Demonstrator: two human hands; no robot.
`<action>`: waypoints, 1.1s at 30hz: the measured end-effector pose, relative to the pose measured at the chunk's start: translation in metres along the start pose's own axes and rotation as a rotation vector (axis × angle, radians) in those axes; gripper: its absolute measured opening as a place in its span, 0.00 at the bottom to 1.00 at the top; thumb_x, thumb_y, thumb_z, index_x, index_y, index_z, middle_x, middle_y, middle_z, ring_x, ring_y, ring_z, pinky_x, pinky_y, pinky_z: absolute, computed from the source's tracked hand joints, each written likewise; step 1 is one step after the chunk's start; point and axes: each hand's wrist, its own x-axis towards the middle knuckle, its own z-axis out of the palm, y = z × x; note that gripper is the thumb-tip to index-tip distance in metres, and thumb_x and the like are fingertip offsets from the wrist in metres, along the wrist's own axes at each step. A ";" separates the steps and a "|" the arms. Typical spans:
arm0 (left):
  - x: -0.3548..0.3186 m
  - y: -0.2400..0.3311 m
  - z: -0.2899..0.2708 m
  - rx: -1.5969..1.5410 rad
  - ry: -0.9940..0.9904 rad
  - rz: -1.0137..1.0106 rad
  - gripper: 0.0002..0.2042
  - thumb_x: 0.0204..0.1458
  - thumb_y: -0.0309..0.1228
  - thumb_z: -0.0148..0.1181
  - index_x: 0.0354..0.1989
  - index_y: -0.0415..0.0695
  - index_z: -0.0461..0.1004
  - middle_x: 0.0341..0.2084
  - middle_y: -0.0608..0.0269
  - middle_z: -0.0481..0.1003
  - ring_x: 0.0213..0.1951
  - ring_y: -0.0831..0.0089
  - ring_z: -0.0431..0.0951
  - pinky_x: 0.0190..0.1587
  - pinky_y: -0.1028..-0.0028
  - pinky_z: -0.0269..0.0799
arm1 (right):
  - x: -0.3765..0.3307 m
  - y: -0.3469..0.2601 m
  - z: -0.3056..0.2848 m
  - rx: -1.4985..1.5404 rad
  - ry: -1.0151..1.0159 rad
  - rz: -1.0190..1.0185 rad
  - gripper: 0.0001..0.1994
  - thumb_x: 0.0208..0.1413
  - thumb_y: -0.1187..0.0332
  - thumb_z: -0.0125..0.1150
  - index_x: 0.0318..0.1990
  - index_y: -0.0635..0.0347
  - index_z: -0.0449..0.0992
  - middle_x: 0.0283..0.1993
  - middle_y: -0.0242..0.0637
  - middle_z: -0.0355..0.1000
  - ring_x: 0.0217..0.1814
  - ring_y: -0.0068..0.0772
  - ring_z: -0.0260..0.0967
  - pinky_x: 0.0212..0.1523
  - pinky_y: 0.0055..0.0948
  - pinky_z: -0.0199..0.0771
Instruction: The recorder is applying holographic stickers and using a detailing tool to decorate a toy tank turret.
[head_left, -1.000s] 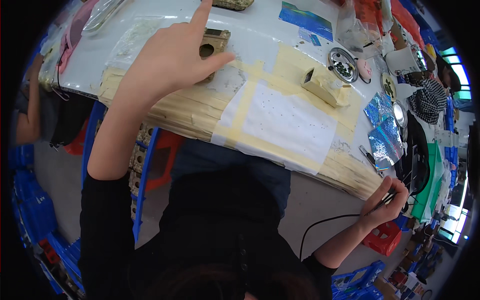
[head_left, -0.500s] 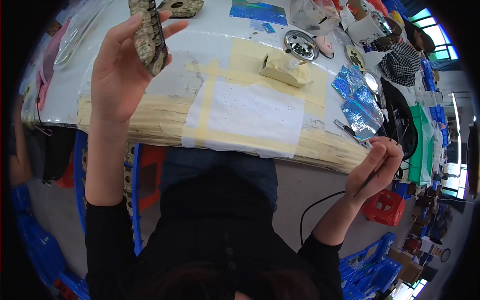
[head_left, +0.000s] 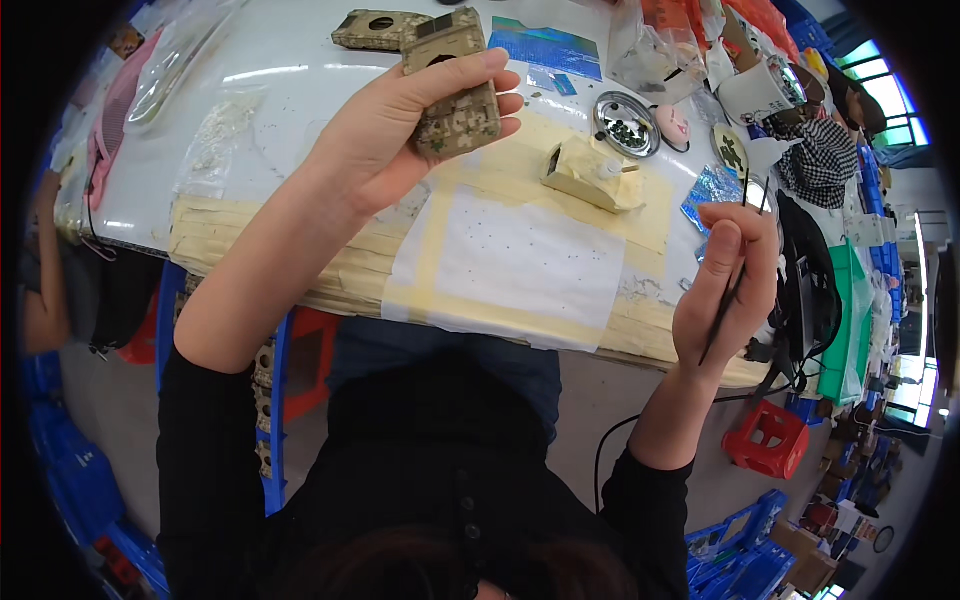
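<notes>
Boxy tan-and-green camouflage hull (head_left: 462, 118) above the surface (head_left: 320, 120), in from its near edge, long axis pointing toward the far edge, left hand (head_left: 375, 140) half-closed on it, right hand (head_left: 735, 280) curled round dark tweezers (head_left: 719, 325)

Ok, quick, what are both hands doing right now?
Left hand: closed on a camouflage-patterned part, thumb across it.
Right hand: closed around dark tweezers, tips pointing away from the person.

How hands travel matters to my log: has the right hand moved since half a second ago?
Yes: against the taped white sheet, the right hand has moved up the view and leftward, nearer the sheet.
</notes>
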 end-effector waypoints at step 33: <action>-0.022 -0.023 0.006 -0.360 -0.123 -0.431 0.35 0.66 0.59 0.40 0.60 0.33 0.65 0.46 0.44 0.77 0.47 0.57 0.82 0.47 0.69 0.85 | 0.023 -0.012 0.016 -0.072 0.046 -0.105 0.08 0.49 0.79 0.71 0.36 0.64 0.80 0.31 0.39 0.75 0.33 0.35 0.70 0.38 0.27 0.68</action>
